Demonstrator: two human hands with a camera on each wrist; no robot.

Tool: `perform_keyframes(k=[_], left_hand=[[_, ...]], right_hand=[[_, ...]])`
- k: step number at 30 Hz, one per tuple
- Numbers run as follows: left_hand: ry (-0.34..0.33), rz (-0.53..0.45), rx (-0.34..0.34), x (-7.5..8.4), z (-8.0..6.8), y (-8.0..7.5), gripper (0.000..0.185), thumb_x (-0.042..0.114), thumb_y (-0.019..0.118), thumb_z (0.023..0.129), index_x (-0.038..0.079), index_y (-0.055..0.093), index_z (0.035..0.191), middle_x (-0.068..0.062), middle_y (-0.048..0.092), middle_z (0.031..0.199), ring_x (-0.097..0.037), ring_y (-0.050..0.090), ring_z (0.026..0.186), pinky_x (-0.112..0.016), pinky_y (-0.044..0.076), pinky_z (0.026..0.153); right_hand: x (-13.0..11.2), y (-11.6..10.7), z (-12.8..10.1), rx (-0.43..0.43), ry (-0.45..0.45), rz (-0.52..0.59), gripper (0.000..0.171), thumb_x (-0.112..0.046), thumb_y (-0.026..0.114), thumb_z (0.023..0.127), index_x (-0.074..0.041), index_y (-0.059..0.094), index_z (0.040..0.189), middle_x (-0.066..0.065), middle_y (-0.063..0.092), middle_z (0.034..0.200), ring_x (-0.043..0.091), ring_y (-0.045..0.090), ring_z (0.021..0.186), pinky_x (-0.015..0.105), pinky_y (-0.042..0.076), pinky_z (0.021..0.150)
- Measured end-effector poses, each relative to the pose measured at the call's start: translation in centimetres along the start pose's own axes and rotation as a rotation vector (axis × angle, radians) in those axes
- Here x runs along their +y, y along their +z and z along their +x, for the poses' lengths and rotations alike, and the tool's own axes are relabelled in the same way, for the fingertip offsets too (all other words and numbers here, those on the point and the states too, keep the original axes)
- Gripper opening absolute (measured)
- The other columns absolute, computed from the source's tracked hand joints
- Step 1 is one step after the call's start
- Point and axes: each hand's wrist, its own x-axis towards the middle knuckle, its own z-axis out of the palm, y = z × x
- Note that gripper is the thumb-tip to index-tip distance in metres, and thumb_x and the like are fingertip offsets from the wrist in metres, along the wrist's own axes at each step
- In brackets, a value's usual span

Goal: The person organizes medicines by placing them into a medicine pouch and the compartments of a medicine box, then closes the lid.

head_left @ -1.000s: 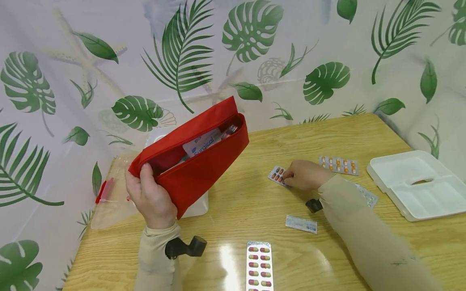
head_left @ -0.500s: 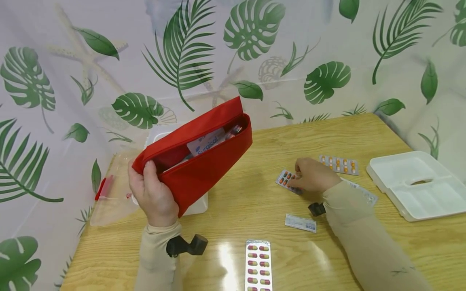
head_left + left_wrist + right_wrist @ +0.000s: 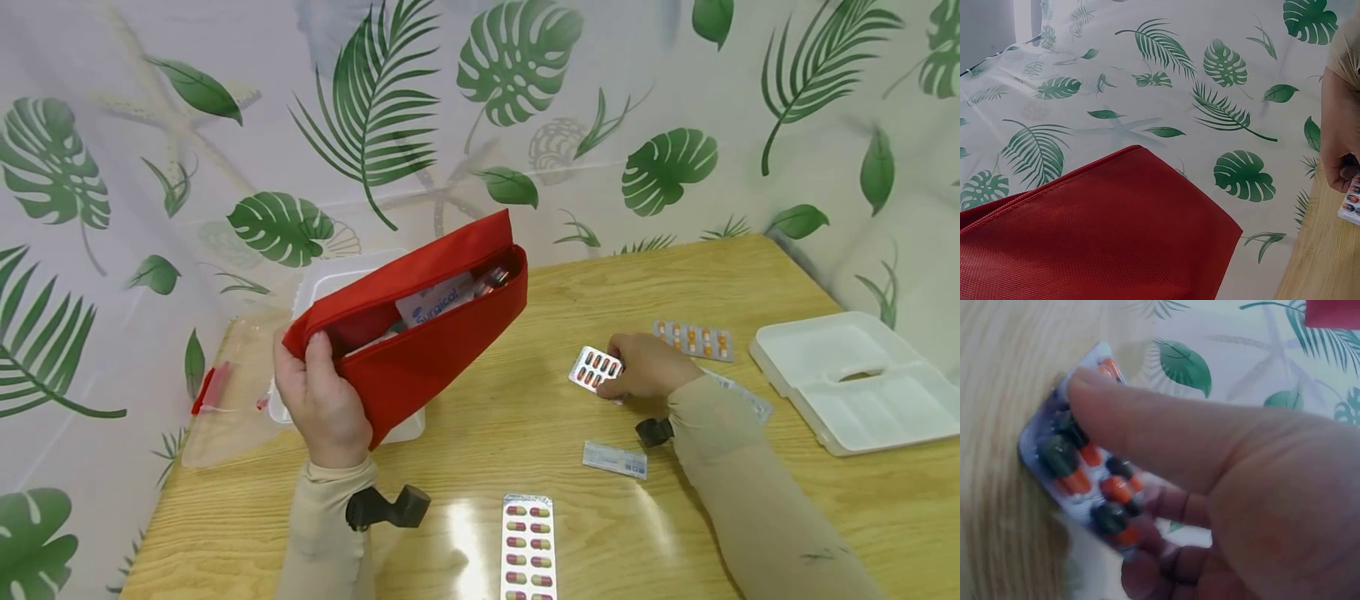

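Gripping the near-left end of an open red pouch [image 3: 420, 333], the left hand [image 3: 322, 404] is holding it tilted above the bench [image 3: 525, 433]. To its right, the right hand [image 3: 645, 367] is pinching a small blister pack [image 3: 595, 367] of dark-and-orange capsules, thumb on top, just off the wood.

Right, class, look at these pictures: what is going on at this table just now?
A person sits at a wooden table. The left hand grips one end of an open red pouch and holds it up off the table; a packet marked "Surgical" shows inside. The right hand pinches a small blister pack of dark and orange capsules, lifted at an angle. More blister strips, a small sachet and a white lid lie on the table.
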Motion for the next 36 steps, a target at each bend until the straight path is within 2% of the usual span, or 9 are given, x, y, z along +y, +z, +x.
perform_keyframes(k=[5,8,13,15,18,23,27,32,36], left_hand=[[0.007,0.0,-0.031,0.0,0.0,0.0,0.021,0.01,0.041,0.097,0.002,0.05,0.114,-0.016,0.059,0.113,-0.031,0.054,0.103,-0.042,0.044,0.085],[0.01,0.0,-0.049,0.0,0.1,0.1,0.021,0.009,0.041,0.097,0.001,0.05,0.114,-0.016,0.059,0.112,-0.031,0.054,0.103,-0.041,0.043,0.086],[0.015,0.035,-0.11,-0.1,-0.1,0.4,0.018,0.008,0.042,0.096,0.004,0.051,0.11,-0.014,0.06,0.109,-0.031,0.055,0.101,-0.041,0.045,0.084],[0.03,0.054,-0.149,-0.3,-0.2,0.5,0.017,0.008,0.042,0.095,0.004,0.052,0.109,-0.014,0.06,0.108,-0.032,0.056,0.1,-0.04,0.046,0.084],[0.057,0.078,-0.205,-0.5,-0.5,0.7,0.018,0.006,0.042,0.094,0.002,0.052,0.109,-0.013,0.061,0.106,-0.031,0.057,0.099,-0.038,0.047,0.084],[0.111,0.122,-0.264,-0.8,-0.9,1.0,0.019,0.005,0.041,0.093,-0.003,0.051,0.107,-0.01,0.062,0.103,-0.028,0.057,0.095,-0.035,0.048,0.082],[0.138,0.15,-0.281,-0.9,-1.3,1.1,0.021,0.005,0.042,0.091,-0.007,0.05,0.107,-0.009,0.063,0.1,-0.025,0.058,0.092,-0.033,0.048,0.08],[0.167,0.154,-0.309,-1.1,-1.5,1.3,0.022,0.004,0.042,0.09,-0.009,0.051,0.106,-0.01,0.064,0.098,-0.025,0.059,0.09,-0.032,0.049,0.078],[0.18,0.141,-0.346,-1.0,-1.7,1.5,0.024,0.004,0.041,0.089,-0.009,0.051,0.106,-0.012,0.065,0.099,-0.026,0.06,0.09,-0.033,0.05,0.077]], right_hand=[[-0.2,-1.4,-0.6,0.125,-0.094,0.089,0.019,-0.029,0.066,0.092,-0.012,0.061,0.096,0.003,0.06,0.081,0.017,0.049,0.065,0.032,0.038,0.057],[-1.1,-2.6,-1.3,0.351,-0.107,0.201,0.023,-0.031,0.062,0.095,-0.01,0.064,0.103,0.006,0.064,0.087,0.018,0.051,0.068,0.03,0.042,0.056],[-3.8,-4.3,-2.9,0.74,-0.23,0.624,0.027,-0.018,0.06,0.096,-0.002,0.058,0.117,0.009,0.067,0.097,0.013,0.057,0.073,0.018,0.047,0.058],[-4.8,-4.8,-3.7,0.812,-0.323,0.798,0.03,-0.008,0.059,0.095,-0.003,0.055,0.124,0.007,0.067,0.099,0.012,0.059,0.076,0.017,0.049,0.064],[-6.0,-5.4,-4.7,0.888,-0.462,0.936,0.042,0.007,0.057,0.091,-0.006,0.053,0.131,0.005,0.068,0.098,0.015,0.059,0.078,0.018,0.05,0.071],[-7.4,-5.8,-6.1,0.904,-0.72,1.091,0.058,0.02,0.055,0.083,0.0,0.048,0.137,0.018,0.064,0.108,0.022,0.063,0.087,0.023,0.053,0.075],[-8.5,-5.5,-7.0,0.814,-0.895,1.118,0.053,0.024,0.059,0.077,0.011,0.044,0.126,0.024,0.063,0.107,0.025,0.066,0.087,0.026,0.055,0.072],[-10.2,-4.6,-7.7,0.672,-0.993,0.965,0.038,0.01,0.069,0.082,0.017,0.041,0.106,0.016,0.067,0.097,0.021,0.067,0.077,0.023,0.054,0.068],[-11.4,-3.7,-7.7,0.631,-0.976,0.765,0.031,0.007,0.068,0.084,0.016,0.044,0.101,0.011,0.066,0.097,0.017,0.065,0.076,0.021,0.053,0.066]])
